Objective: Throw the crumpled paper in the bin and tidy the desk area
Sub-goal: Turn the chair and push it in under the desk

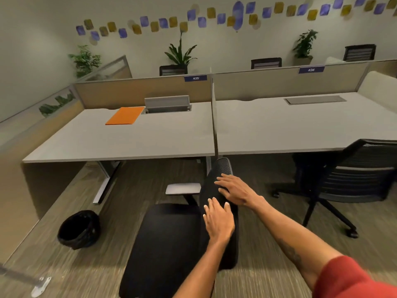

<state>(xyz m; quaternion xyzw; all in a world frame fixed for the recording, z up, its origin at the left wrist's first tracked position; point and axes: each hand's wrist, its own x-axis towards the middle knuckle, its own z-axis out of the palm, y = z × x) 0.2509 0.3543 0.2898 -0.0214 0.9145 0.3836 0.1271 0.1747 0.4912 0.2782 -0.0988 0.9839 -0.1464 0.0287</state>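
Currently both hands, left (219, 222) and right (235, 191), lie spread flat on the black mesh swivel chair's backrest (223, 211); no crumpled paper visible; black-lined round bin (78, 230) stands left of them; chair likely rolls easily, pushed from backrest top.

Grey desk (129, 143), orange folder (125, 115) flat near its back edge

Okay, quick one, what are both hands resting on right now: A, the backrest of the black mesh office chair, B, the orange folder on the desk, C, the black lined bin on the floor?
A: the left hand and right hand lie flat, fingers spread, on the black mesh office chair's backrest.
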